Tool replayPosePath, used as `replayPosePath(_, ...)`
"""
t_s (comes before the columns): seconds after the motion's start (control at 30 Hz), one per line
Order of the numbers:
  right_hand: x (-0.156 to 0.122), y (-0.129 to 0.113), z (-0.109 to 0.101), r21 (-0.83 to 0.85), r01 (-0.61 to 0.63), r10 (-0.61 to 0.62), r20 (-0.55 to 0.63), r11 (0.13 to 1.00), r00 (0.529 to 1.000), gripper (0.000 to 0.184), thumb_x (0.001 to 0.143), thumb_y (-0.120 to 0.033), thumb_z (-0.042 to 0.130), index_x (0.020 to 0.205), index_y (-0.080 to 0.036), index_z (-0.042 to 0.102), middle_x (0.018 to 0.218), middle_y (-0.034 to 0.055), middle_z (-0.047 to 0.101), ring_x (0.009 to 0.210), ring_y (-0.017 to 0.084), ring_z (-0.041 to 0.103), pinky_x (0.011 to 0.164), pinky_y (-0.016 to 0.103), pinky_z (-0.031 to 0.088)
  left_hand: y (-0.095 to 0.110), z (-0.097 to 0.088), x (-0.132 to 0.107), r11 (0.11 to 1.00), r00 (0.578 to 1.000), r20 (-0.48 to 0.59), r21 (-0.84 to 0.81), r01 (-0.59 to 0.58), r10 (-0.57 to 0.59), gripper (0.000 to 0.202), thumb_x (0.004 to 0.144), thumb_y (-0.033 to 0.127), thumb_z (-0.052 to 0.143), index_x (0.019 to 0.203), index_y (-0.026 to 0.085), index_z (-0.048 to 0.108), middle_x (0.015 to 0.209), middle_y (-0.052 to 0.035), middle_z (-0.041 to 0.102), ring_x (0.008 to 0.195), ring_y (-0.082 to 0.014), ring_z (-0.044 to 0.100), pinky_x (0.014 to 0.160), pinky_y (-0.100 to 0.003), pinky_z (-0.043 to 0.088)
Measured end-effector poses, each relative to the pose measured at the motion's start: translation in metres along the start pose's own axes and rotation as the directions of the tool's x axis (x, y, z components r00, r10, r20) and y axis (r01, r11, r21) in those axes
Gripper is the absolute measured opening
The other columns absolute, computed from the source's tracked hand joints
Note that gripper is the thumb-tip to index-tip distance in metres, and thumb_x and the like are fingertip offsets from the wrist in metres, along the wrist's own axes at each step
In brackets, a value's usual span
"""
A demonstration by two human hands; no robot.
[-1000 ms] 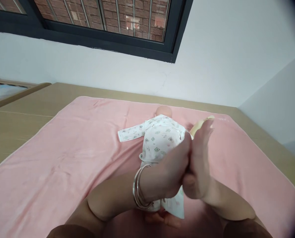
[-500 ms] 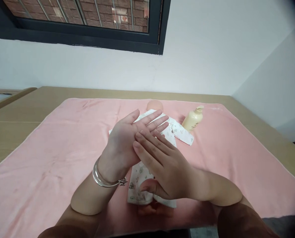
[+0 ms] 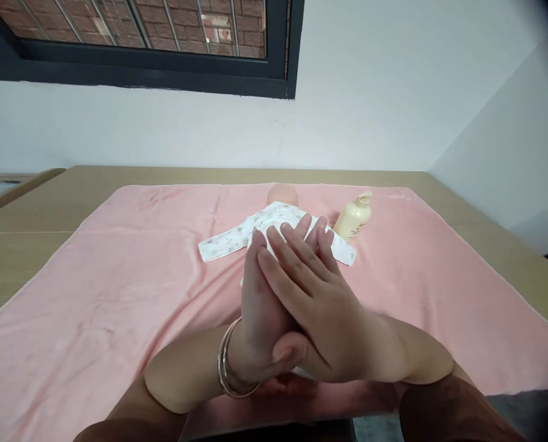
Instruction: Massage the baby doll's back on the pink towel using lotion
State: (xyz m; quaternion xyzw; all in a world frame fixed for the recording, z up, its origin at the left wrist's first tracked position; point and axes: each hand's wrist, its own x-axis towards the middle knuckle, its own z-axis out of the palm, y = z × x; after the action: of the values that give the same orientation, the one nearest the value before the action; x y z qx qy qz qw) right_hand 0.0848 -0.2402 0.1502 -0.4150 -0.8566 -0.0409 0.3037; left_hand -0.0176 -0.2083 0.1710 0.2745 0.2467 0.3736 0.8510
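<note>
My left hand (image 3: 262,301), with thin bangles (image 3: 227,368) at the wrist, is upright with its palm turned toward the right. Against it rests my right hand (image 3: 322,313), palm to palm, fingers stretched out and pointing up and left. Neither holds an object. Behind and below them a baby doll (image 3: 282,194) in a white printed outfit (image 3: 225,244) lies on a pink blanket (image 3: 117,294). Its sleeves spread to both sides; my hands hide most of its body. To the right of the doll, a pale yellow bottle (image 3: 353,219) lies tilted on the blanket.
The blanket covers much of a wooden table (image 3: 29,245). Beyond the table's far edge is a white wall (image 3: 361,110) with a dark-framed window (image 3: 163,70). A wooden rail (image 3: 23,191) shows at the far left.
My left hand has turned from palm-up to upright, its wrist moving right and down. The right hand stays against it, and the doll's left-side sleeve is now uncovered.
</note>
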Motion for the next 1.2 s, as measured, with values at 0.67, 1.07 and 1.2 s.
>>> replayPosePath(0.67,0.038,0.118,0.111,-0.100,-0.408,0.412,0.021,0.907,0.911,0.065,0.101,-0.036,0.029,0.159,-0.020,0.003,0.165,0.0116,0.002,0.152,0.031,-0.005,0.119,0.065,0.008,0.019,-0.064,0.121,0.501,0.743,-0.125,0.809,-0.307,0.657,0.046,0.101,0.042,0.028,0.138,0.021,0.046,0.161,-0.0046,0.030,0.155,-0.0149,0.004,0.125,-0.038,-0.012)
replayPosePath(1.07,0.032,0.164,0.127,-0.002,-0.469,0.467,0.077,0.883,0.881,0.054,0.102,-0.036,0.033,0.147,-0.009,0.044,0.157,0.0157,0.033,0.149,0.025,0.025,0.123,0.047,0.017,0.009,-0.143,0.182,0.330,0.704,-0.022,0.893,-0.305,0.710,0.049,0.102,0.045,0.025,0.114,0.017,0.063,0.127,-0.0125,0.066,0.122,-0.0208,0.059,0.109,-0.032,0.040)
replayPosePath(1.2,0.037,0.161,0.127,-0.137,-0.489,0.504,0.114,0.861,0.856,0.059,0.103,-0.038,0.029,0.150,-0.003,0.035,0.159,0.0212,0.025,0.150,0.033,0.019,0.122,0.051,0.018,0.002,-0.146,0.182,0.288,0.677,-0.016,0.912,-0.291,0.736,0.054,0.102,0.048,0.022,0.110,0.018,0.066,0.125,-0.0129,0.068,0.122,-0.0224,0.059,0.110,-0.035,0.040)
